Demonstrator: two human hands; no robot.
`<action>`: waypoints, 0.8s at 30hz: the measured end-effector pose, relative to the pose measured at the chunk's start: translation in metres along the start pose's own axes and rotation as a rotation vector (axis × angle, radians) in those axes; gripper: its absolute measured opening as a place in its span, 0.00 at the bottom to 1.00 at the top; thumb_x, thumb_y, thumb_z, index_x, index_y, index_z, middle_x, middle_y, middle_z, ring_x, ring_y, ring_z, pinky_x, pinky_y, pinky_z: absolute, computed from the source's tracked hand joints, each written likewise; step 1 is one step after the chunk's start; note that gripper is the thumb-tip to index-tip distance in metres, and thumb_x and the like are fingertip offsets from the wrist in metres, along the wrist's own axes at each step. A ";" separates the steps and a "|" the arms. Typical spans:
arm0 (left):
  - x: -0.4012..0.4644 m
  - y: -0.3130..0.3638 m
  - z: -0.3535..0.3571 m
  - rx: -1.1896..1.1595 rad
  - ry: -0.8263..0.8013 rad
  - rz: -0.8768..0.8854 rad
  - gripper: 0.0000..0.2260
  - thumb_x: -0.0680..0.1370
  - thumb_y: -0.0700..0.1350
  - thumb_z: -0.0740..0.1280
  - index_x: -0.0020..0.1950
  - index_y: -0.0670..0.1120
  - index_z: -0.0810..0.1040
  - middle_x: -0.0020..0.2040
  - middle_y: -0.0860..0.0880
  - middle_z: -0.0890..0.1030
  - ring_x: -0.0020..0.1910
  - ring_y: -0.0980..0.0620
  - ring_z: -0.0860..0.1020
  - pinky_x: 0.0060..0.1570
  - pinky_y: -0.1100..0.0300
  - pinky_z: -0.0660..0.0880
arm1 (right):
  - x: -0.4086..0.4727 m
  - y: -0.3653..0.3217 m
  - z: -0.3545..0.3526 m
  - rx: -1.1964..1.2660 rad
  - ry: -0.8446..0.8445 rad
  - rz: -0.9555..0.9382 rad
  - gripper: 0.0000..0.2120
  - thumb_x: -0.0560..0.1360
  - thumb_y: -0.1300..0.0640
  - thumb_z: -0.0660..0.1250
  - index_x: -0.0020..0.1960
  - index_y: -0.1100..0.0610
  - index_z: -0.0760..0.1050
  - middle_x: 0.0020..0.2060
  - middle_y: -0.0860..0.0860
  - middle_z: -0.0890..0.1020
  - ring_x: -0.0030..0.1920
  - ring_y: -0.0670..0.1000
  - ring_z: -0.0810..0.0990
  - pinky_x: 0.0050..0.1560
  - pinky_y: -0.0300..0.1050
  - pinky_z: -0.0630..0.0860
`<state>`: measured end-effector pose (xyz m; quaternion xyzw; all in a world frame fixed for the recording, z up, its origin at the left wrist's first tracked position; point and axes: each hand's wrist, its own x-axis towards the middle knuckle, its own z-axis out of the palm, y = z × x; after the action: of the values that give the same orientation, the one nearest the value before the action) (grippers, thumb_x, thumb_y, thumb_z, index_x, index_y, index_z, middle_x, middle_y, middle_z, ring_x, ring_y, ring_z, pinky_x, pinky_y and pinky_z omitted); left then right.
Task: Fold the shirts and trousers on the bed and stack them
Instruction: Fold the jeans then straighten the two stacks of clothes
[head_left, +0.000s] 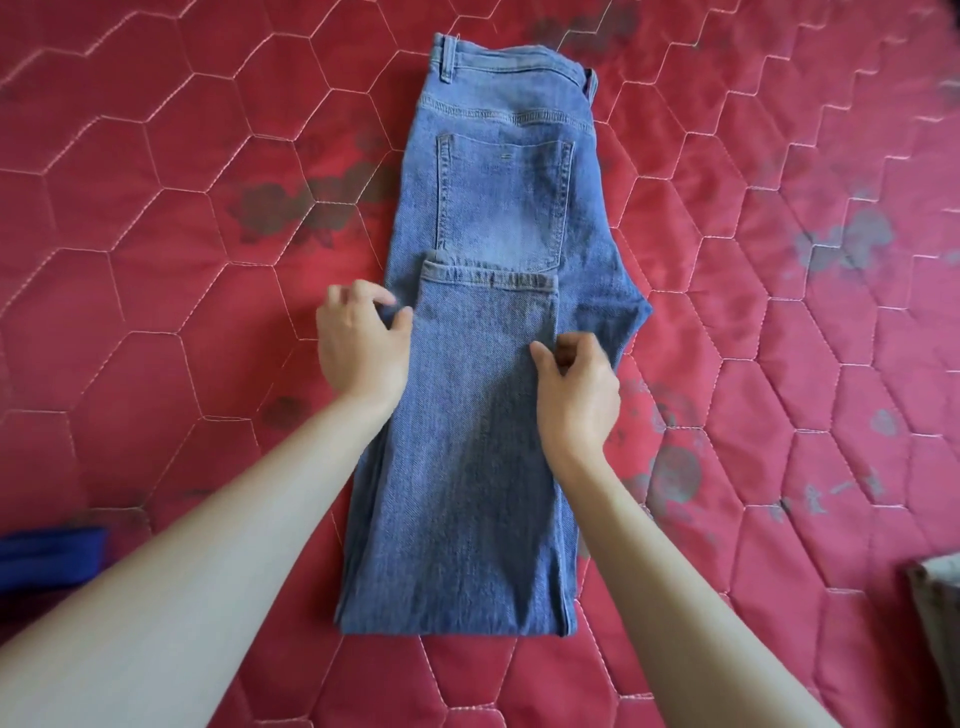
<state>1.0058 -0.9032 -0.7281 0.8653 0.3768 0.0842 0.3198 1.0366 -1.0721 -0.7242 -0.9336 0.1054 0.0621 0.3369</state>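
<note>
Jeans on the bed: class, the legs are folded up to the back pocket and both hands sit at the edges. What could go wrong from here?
1. The hem sits left of centre on the jeans, so the next fold may come out crooked.
2. The left hand and right hand pinch only the edges; lifting there could let the folded legs slide open.
3. The seat bulges out past the right hand, so the stack may sit uneven.

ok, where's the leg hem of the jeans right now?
In the head view the leg hem lies mid-frame, folded up over the jeans, just below the back pocket. The left hand and right hand flank the folded leg below it.
</note>
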 end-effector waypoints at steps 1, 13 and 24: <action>-0.003 0.000 -0.002 0.043 0.065 0.098 0.09 0.76 0.42 0.67 0.56 0.43 0.77 0.58 0.42 0.75 0.57 0.41 0.73 0.56 0.53 0.66 | 0.000 -0.003 0.000 -0.106 0.063 -0.108 0.14 0.77 0.53 0.67 0.60 0.57 0.74 0.56 0.52 0.78 0.59 0.55 0.75 0.52 0.45 0.68; 0.026 -0.015 0.037 0.578 -0.308 0.648 0.27 0.81 0.59 0.46 0.80 0.54 0.47 0.80 0.48 0.46 0.79 0.47 0.45 0.75 0.42 0.45 | 0.045 0.017 0.030 -0.656 -0.181 -0.752 0.27 0.82 0.43 0.47 0.79 0.48 0.49 0.79 0.50 0.50 0.78 0.50 0.46 0.75 0.64 0.43; -0.096 -0.015 0.007 0.485 -0.198 0.753 0.24 0.80 0.46 0.53 0.77 0.43 0.62 0.78 0.42 0.58 0.77 0.42 0.56 0.74 0.41 0.53 | -0.081 0.034 0.003 -0.350 0.024 -0.415 0.26 0.79 0.54 0.51 0.75 0.60 0.62 0.76 0.58 0.61 0.77 0.57 0.55 0.75 0.58 0.51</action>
<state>0.9322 -0.9663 -0.7341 0.9957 0.0125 0.0208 0.0896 0.9495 -1.0833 -0.7321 -0.9799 -0.0963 -0.0022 0.1748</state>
